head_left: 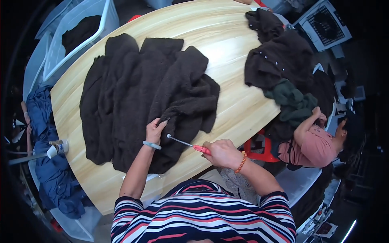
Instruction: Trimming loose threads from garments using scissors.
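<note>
A dark brown knit garment lies spread in folds over the table. At its near right part, my left hand pinches a bit of the fabric between thumb and fingers. My right hand is closed round a red-handled tool with a thin metal shaft. The shaft points left over the garment, close to my left hand. At its tip is a small whitish round thing, too small to make out. I cannot tell whether the tip touches the cloth.
More dark brown garments with pearly buttons and a green cloth lie at the table's right edge. A person in pink sits there by a red stool. Clear bins and blue clothes stand at the left.
</note>
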`<act>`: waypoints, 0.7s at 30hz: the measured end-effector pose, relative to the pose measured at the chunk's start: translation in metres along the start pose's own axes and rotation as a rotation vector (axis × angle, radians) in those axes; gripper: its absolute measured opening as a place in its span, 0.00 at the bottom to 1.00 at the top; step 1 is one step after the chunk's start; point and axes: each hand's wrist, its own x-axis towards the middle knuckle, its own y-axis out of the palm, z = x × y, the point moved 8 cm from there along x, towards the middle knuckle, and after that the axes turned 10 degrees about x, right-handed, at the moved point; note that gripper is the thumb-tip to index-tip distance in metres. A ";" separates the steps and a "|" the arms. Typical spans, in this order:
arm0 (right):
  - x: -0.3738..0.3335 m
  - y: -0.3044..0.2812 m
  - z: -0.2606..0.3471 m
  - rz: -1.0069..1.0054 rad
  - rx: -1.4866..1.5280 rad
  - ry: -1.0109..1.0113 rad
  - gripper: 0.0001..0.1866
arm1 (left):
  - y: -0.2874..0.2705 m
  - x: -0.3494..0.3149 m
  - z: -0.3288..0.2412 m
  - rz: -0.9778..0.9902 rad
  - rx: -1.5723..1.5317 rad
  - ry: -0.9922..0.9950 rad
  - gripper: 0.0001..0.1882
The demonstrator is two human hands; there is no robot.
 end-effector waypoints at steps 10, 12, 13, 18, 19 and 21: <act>-0.009 -0.028 -0.056 -0.211 0.015 0.041 0.12 | 0.081 -0.036 -0.117 -0.277 1.173 0.751 0.32; -0.010 -0.030 -0.066 -0.268 0.061 0.060 0.12 | 0.105 -0.033 -0.125 -0.272 1.276 0.835 0.33; -0.012 -0.033 -0.066 -0.296 0.049 0.067 0.12 | 0.108 -0.019 -0.112 -0.210 1.324 0.785 0.30; -0.010 -0.030 -0.083 -0.200 0.034 0.101 0.12 | 0.070 0.045 -0.032 -0.072 0.747 0.379 0.08; -0.013 -0.025 -0.082 -0.152 0.034 0.073 0.13 | 0.066 0.045 -0.025 -0.021 0.571 0.238 0.07; -0.014 -0.033 -0.087 -0.087 0.048 0.081 0.13 | 0.055 0.047 -0.011 0.013 0.439 0.104 0.08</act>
